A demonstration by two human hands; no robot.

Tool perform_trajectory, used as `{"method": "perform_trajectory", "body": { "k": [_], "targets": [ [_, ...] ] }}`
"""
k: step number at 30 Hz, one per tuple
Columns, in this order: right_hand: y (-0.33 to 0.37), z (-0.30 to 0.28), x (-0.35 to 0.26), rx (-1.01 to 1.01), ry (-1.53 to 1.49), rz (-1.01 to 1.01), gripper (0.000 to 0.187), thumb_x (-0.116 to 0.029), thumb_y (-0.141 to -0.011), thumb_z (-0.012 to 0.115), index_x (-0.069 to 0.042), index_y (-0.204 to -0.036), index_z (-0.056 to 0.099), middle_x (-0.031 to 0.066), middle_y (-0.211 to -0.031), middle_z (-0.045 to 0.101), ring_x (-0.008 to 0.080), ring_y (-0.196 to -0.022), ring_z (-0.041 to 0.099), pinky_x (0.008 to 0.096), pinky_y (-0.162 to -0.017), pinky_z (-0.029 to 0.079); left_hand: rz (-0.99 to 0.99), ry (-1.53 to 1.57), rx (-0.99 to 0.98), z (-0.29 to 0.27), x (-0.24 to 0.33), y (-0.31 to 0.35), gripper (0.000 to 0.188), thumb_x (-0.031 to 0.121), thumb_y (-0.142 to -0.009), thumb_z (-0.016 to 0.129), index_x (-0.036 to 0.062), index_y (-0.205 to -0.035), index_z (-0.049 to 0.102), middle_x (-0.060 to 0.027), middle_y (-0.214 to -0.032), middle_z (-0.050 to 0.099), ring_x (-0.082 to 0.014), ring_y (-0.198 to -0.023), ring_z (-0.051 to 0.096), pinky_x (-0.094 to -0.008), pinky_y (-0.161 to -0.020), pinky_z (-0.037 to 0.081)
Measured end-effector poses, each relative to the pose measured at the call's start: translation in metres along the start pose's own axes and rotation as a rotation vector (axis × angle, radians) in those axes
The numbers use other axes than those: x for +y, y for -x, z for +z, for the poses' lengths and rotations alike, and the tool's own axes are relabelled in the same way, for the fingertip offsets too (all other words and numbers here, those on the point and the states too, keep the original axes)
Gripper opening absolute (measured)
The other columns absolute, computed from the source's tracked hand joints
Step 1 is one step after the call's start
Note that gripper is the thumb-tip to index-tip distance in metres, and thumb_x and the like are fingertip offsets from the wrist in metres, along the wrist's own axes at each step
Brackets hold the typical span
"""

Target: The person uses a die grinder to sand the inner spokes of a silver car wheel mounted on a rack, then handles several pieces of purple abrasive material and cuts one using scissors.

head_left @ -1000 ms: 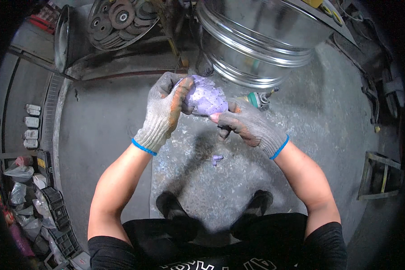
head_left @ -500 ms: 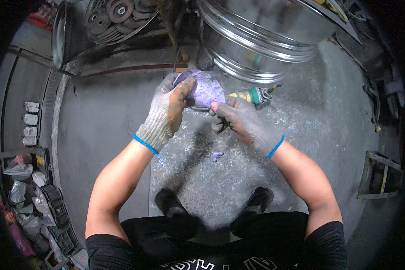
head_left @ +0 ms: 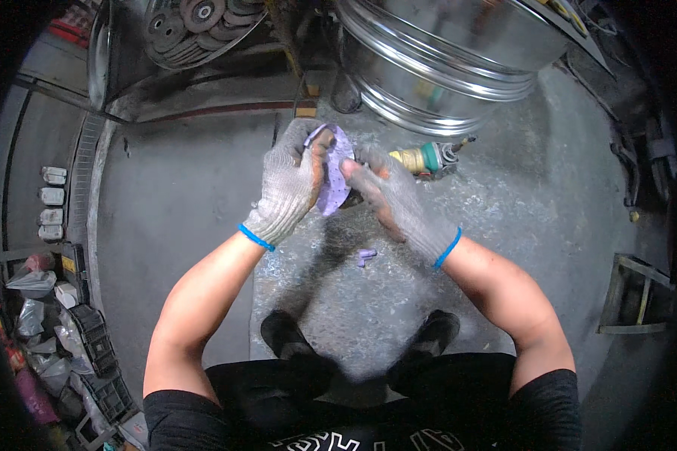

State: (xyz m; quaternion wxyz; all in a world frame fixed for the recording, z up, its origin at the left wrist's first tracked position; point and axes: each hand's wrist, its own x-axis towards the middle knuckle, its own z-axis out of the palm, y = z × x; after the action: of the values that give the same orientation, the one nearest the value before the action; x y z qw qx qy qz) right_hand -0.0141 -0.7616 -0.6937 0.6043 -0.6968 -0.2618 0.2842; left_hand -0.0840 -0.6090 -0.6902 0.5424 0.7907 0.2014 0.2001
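Between my gloved hands is a thin purple disc (head_left: 337,177), dotted with small dark holes like a sanding disc. It stands tilted, nearly edge-on, with a dark edge partly visible behind its lower right. My left hand (head_left: 299,169) is closed on its left side, thumb along the upper face. At the opposite side my right hand (head_left: 395,188) bends round it, thumb tip against the purple face; its other fingers are partly hidden and blurred. Both grey knit gloves have orange-brown stains and blue cuffs. A small purple scrap (head_left: 365,257) lies on the floor below.
A green and yellow power tool (head_left: 426,158) lies beyond my right hand. Large shiny metal rims (head_left: 436,71) stand at the far side. Worn grinding discs (head_left: 203,13) fill a bowl at the far left. Bags and crates (head_left: 90,338) line the left edge; a metal frame (head_left: 636,297) is at right.
The purple disc has turned from face-up to nearly edge-on and dropped slightly toward me. My right thumb has shifted left, and that hand has moved closer to my left one.
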Motion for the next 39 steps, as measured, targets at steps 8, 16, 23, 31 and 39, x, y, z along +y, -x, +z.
{"method": "perform_trajectory", "body": {
  "k": [8, 16, 23, 31, 39],
  "targets": [
    [-0.007, -0.01, -0.008, -0.04, 0.017, 0.132, 0.034, -0.028, -0.093, 0.066, -0.002, -0.075, 0.053, 0.0003, -0.067, 0.05, 0.0107, -0.061, 0.048, 0.0309, -0.055, 0.045, -0.077, -0.021, 0.038, 0.014, -0.005, 0.004, 0.028, 0.03, -0.1, 0.059, 0.0028, -0.107, 0.063, -0.0042, -0.095, 0.064, -0.0105, -0.089, 0.055, -0.0269, -0.08, 0.047],
    [0.025, -0.001, 0.028, -0.449, -0.486, 0.543, 0.02, -0.023, -0.095, 0.063, -0.006, -0.087, 0.057, 0.0023, -0.075, 0.058, 0.0104, -0.064, 0.056, 0.0268, -0.056, 0.048, -0.402, 0.055, 0.066, 0.013, -0.031, 0.027, 0.044, 0.045, -0.095, 0.063, 0.003, -0.105, 0.061, -0.0038, -0.087, 0.062, -0.0106, -0.082, 0.056, -0.029, -0.071, 0.048],
    [0.075, -0.02, 0.127, -0.595, 1.038, -0.05, 0.018, -0.022, -0.086, 0.063, -0.004, -0.09, 0.063, 0.0157, -0.087, 0.067, 0.0291, -0.077, 0.068, 0.043, -0.069, 0.054, -0.49, -0.674, -0.434, -0.009, -0.149, 0.079, 0.07, 0.051, -0.085, 0.067, -0.0001, -0.128, 0.046, -0.0281, -0.117, 0.061, -0.0438, -0.109, 0.061, -0.051, -0.092, 0.049],
    [0.07, -0.013, 0.126, -0.583, 1.197, -0.098, 0.017, -0.013, -0.085, 0.058, -0.007, -0.099, 0.065, 0.0144, -0.095, 0.069, 0.0308, -0.09, 0.07, 0.0481, -0.072, 0.054, -0.323, -1.016, -0.413, -0.045, -0.126, 0.04, 0.052, 0.031, -0.082, 0.065, 0.004, -0.123, 0.049, -0.0283, -0.111, 0.062, -0.0438, -0.104, 0.063, -0.0517, -0.089, 0.051],
    [0.048, -0.009, 0.112, -0.427, 0.999, -0.082, 0.018, -0.022, -0.086, 0.062, -0.007, -0.096, 0.064, 0.0165, -0.089, 0.067, 0.035, -0.088, 0.068, 0.0446, -0.074, 0.054, -0.418, -0.431, -0.373, -0.052, -0.103, 0.028, 0.052, 0.045, -0.088, 0.067, 0.0021, -0.118, 0.061, -0.0161, -0.1, 0.069, -0.0265, -0.089, 0.067, -0.0396, -0.08, 0.054]
  ]
}}
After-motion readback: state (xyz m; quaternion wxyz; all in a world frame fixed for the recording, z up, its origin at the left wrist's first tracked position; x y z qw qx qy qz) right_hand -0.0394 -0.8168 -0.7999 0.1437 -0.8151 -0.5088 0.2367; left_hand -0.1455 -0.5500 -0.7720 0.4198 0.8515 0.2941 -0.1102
